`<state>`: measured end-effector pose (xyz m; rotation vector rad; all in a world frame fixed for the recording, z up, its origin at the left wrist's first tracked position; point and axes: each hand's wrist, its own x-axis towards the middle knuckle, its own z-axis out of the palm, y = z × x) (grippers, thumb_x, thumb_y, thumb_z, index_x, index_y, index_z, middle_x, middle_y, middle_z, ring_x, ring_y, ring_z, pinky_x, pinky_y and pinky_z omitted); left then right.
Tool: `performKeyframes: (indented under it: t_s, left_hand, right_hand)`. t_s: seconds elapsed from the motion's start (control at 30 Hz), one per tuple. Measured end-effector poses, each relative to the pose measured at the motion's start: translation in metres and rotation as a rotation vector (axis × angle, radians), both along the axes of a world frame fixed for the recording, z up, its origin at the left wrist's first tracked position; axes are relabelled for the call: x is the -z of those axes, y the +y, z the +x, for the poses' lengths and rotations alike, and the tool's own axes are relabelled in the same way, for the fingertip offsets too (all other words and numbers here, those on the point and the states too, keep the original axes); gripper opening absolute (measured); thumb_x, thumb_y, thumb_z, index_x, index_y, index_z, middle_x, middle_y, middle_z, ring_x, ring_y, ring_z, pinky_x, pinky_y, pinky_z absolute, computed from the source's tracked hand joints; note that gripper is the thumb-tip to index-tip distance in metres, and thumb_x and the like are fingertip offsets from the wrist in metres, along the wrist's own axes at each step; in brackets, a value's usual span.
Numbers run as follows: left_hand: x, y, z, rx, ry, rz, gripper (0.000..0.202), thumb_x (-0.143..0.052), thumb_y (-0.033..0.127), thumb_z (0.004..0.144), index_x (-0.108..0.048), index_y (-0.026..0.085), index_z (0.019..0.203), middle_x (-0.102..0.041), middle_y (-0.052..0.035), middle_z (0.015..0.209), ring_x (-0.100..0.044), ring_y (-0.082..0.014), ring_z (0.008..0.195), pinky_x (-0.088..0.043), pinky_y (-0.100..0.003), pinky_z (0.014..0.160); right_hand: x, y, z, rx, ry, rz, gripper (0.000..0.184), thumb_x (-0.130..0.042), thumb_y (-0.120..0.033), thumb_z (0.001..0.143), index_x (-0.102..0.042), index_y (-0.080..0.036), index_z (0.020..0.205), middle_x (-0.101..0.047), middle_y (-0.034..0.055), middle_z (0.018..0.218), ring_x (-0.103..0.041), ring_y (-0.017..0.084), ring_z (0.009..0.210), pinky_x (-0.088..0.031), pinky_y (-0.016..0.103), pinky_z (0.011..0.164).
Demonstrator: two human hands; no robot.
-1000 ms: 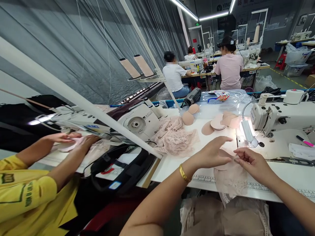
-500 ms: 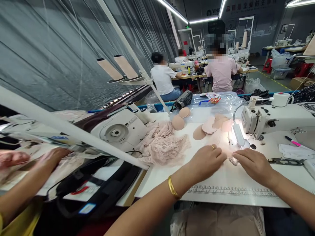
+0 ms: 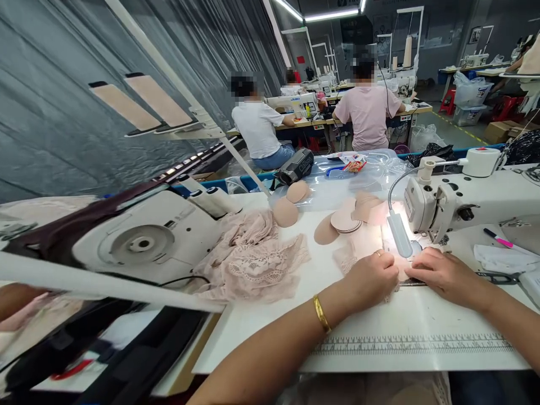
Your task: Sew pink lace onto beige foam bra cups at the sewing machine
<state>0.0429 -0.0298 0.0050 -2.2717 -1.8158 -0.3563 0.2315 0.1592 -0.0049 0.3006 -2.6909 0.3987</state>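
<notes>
Guiding pale pink fabric (image 3: 367, 242) at the lit sewing machine (image 3: 485, 197), you bring both hands together just in front of the machine's head, where the step in hand looks to be lining up the cloth at the stitching spot. The fabric lies on the white tabletop (image 3: 261, 343), spread beneath the glow of the small lamp (image 3: 400, 233), with a lacy edge showing beside your left hand (image 3: 371, 281) and a scrap visible below its fingertips. Your left fingers are curled in and closed, apparently pinching the near part of the cloth; your right hand (image 3: 445, 275) lies palm down, its fingers together and reaching toward the left, their tips at the fabric, though whether they grip or merely press it you cannot tell from this view. The needle's point is hard to make out as well. Judging by this pose, the next move calls for a flat, evenly held edge and fingertips clear of the needle. Both forearms angle inward from the near side, the left one crossing the tabletop with a gold bracelet (image 3: 322, 314) at the wrist, your wrists above the printed ruler strip (image 3: 413, 344). Beyond your left hand sits a stack of round pads (image 3: 348, 216); farther left, a heap of lace (image 3: 253, 259).
</notes>
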Motion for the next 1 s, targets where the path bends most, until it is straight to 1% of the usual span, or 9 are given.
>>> performKeyframes:
  t_s: [0.07, 0.2, 0.33, 0.53, 0.67, 0.83, 0.93, 1.0]
  left_hand:
    - [0.001, -0.002, 0.001, -0.007, -0.017, 0.032, 0.027, -0.054, 0.020, 0.104, -0.057, 0.019, 0.077, -0.060, -0.0052, 0.086, -0.054, -0.0189, 0.078, -0.044, -0.032, 0.070]
    - [0.001, -0.002, 0.002, 0.002, -0.013, 0.042, 0.023, -0.052, 0.019, 0.104, -0.059, 0.019, 0.082, -0.060, -0.0039, 0.083, -0.052, -0.0184, 0.074, -0.042, -0.033, 0.071]
    - [0.001, 0.000, 0.005, -0.019, -0.002, 0.056, 0.020, -0.050, 0.021, 0.105, -0.061, 0.018, 0.087, -0.060, -0.0036, 0.082, -0.050, -0.0193, 0.075, -0.042, -0.034, 0.073]
    - [0.001, 0.000, 0.008, -0.024, -0.003, 0.061, 0.018, -0.051, 0.021, 0.104, -0.061, 0.018, 0.090, -0.060, -0.0047, 0.084, -0.051, -0.0201, 0.078, -0.043, -0.034, 0.077]
    - [0.004, 0.000, 0.009, -0.034, -0.036, 0.052, 0.020, -0.049, 0.022, 0.106, -0.061, 0.018, 0.090, -0.061, -0.0056, 0.086, -0.054, -0.0208, 0.079, -0.044, -0.034, 0.078]
    - [0.006, 0.001, 0.009, -0.017, -0.096, 0.042, 0.021, -0.046, 0.023, 0.107, -0.065, 0.017, 0.103, -0.068, -0.0084, 0.096, -0.057, -0.0216, 0.083, -0.046, -0.036, 0.080]
    - [0.005, 0.002, 0.009, -0.009, -0.090, 0.052, 0.021, -0.046, 0.022, 0.107, -0.067, 0.017, 0.102, -0.071, -0.0095, 0.100, -0.058, -0.0217, 0.084, -0.048, -0.036, 0.081]
    - [0.004, 0.003, 0.008, -0.006, -0.095, 0.047, 0.021, -0.047, 0.021, 0.106, -0.067, 0.017, 0.101, -0.071, -0.0098, 0.101, -0.059, -0.0217, 0.084, -0.048, -0.036, 0.082]
  right_hand:
    - [-0.004, 0.000, 0.003, -0.009, -0.013, 0.031, 0.038, -0.047, -0.008, 0.105, -0.075, -0.028, 0.122, -0.073, 0.0054, 0.095, -0.064, 0.019, 0.083, -0.050, 0.031, 0.069]
    - [-0.009, 0.000, 0.004, -0.022, -0.011, 0.086, 0.034, -0.046, -0.009, 0.106, -0.075, -0.023, 0.118, -0.070, 0.0059, 0.092, -0.061, 0.019, 0.080, -0.044, 0.029, 0.062]
    - [-0.012, 0.000, 0.003, -0.027, -0.030, 0.090, 0.035, -0.043, -0.009, 0.107, -0.075, -0.023, 0.115, -0.070, 0.0061, 0.091, -0.061, 0.018, 0.081, -0.045, 0.028, 0.063]
    - [-0.012, 0.000, 0.003, -0.027, -0.039, 0.028, 0.036, -0.042, -0.010, 0.107, -0.075, -0.024, 0.112, -0.070, 0.0066, 0.093, -0.063, 0.019, 0.082, -0.047, 0.030, 0.066]
    - [-0.010, 0.002, 0.004, -0.024, -0.057, 0.008, 0.038, -0.041, -0.009, 0.106, -0.074, -0.025, 0.115, -0.070, 0.0065, 0.094, -0.063, 0.019, 0.082, -0.047, 0.031, 0.066]
    - [-0.007, 0.002, 0.004, 0.009, -0.095, -0.026, 0.039, -0.039, -0.010, 0.106, -0.071, -0.026, 0.123, -0.067, 0.0055, 0.091, -0.063, 0.020, 0.082, -0.047, 0.030, 0.065]
    - [-0.004, 0.002, 0.004, 0.033, -0.101, 0.007, 0.038, -0.040, -0.013, 0.107, -0.068, -0.024, 0.129, -0.064, 0.0051, 0.088, -0.061, 0.021, 0.081, -0.045, 0.030, 0.059]
    - [-0.001, 0.001, 0.003, 0.049, -0.100, 0.015, 0.037, -0.041, -0.014, 0.106, -0.068, -0.025, 0.129, -0.064, 0.0054, 0.090, -0.060, 0.021, 0.080, -0.044, 0.030, 0.059]
